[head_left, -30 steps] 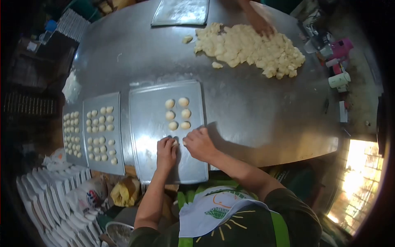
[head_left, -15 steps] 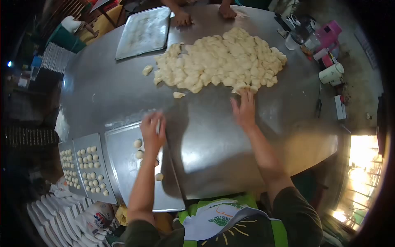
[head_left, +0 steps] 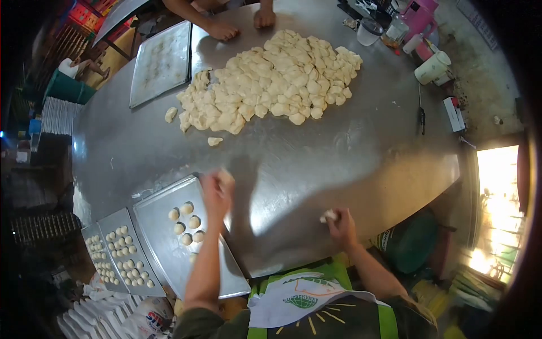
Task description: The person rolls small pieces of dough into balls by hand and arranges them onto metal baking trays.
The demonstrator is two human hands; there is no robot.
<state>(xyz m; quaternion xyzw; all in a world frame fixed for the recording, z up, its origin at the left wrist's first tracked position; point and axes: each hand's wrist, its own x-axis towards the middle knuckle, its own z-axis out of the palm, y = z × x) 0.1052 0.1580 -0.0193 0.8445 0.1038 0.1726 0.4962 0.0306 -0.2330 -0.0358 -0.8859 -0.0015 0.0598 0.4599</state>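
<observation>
My right hand [head_left: 342,229] is closed on a small piece of dough [head_left: 328,216], above the near part of the steel table [head_left: 293,186]. Blurred by motion, my left hand [head_left: 216,195] is curled at the right edge of a metal tray [head_left: 161,248]. A pale lump that looks like dough [head_left: 226,177] shows at its fingers. Several round dough balls [head_left: 195,222] sit on this tray, some partly hidden by my left forearm. Beyond both hands spreads a large heap of cut dough pieces [head_left: 271,85], with two loose pieces beside it.
Two smaller trays with dough balls [head_left: 125,248] lie at the left edge. An empty-looking baking tray [head_left: 162,62] is at the far left, near another person's hands [head_left: 223,30]. Jugs and containers [head_left: 433,68] and a thin black-handled tool [head_left: 422,120] line the right side.
My right hand has drawn back from the heap toward me, now with a dough piece. My left hand stays near the tray's edge, and more balls show there. The view has shifted.
</observation>
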